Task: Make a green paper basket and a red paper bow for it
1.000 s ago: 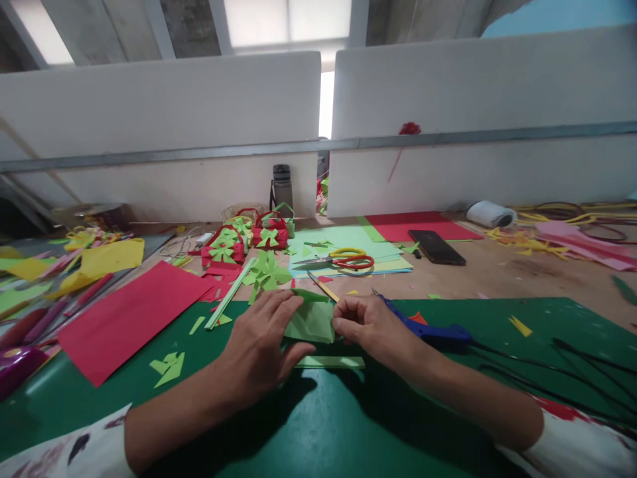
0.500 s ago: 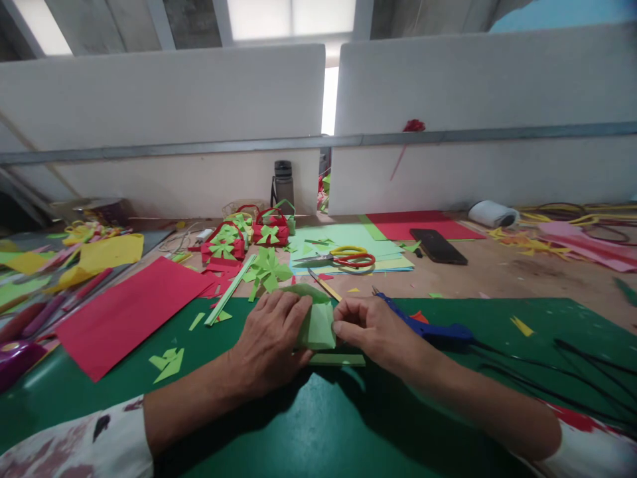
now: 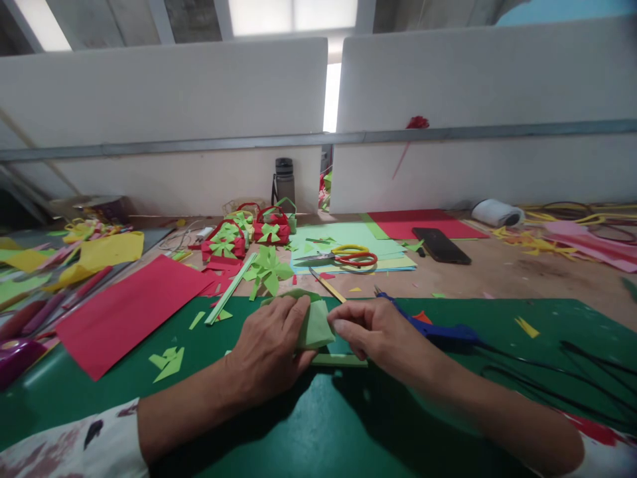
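Note:
My left hand (image 3: 271,345) and my right hand (image 3: 371,328) meet over a folded light green paper piece (image 3: 316,324) on the dark green cutting mat (image 3: 318,411). The left hand's fingers curl over the paper's left side and hold it. My right thumb and fingers pinch its right edge. A narrow green paper strip (image 3: 341,360) lies flat on the mat just under both hands.
A blue glue gun (image 3: 432,328) with its black cord lies right of my right hand. Red sheet (image 3: 127,312) lies left; green paper bow (image 3: 266,271), red-green paper baskets (image 3: 233,240), scissors (image 3: 346,257), a phone (image 3: 440,245) and a bottle (image 3: 283,180) sit farther back.
The green paper has been folded narrower and its left part lifted under my left fingers. Both hands have shifted slightly right and closer together.

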The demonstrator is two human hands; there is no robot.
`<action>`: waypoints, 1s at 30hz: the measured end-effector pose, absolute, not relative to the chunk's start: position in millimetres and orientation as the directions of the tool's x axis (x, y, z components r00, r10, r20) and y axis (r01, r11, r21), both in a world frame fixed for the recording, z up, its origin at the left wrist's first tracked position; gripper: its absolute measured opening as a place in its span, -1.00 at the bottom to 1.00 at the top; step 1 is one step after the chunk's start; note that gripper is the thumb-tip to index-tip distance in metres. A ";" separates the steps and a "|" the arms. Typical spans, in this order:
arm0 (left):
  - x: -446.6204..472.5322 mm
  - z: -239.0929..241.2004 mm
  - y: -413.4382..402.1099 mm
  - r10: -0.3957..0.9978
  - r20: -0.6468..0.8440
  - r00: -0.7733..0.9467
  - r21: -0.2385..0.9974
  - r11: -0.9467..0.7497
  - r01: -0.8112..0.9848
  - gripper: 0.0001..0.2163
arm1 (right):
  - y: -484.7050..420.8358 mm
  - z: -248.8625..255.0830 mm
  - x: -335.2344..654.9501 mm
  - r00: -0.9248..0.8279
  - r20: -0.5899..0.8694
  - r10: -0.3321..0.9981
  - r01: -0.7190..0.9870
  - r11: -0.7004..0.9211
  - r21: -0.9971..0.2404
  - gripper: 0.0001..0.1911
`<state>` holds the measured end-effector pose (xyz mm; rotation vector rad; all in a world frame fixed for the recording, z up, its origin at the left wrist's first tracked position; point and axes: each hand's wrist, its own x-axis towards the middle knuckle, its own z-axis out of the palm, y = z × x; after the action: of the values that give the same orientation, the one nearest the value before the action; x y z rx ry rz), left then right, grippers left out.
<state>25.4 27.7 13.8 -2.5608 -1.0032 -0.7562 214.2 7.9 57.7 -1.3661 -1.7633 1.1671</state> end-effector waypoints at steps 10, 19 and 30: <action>27.8 12.7 25.7 0.497 0.594 0.632 -0.118 -0.724 0.680 -0.46 | 9.0 52.1 208.6 -0.194 -0.207 0.959 0.233 -0.159 -0.959 -0.94; 29.9 16.0 21.4 0.472 0.600 0.646 -0.115 -0.749 0.653 -0.41 | 5.5 55.6 205.8 -0.214 -0.155 0.964 0.311 -0.083 -0.947 -0.89; 30.0 14.4 21.0 0.464 0.620 0.633 -0.069 -0.771 0.633 -0.53 | 3.0 45.8 207.7 -0.312 -0.216 0.925 0.177 -0.167 -0.970 -0.85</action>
<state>30.0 21.0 14.4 -2.5769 -0.8866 -0.8617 207.7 3.0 45.8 -1.2925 -1.4732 1.5364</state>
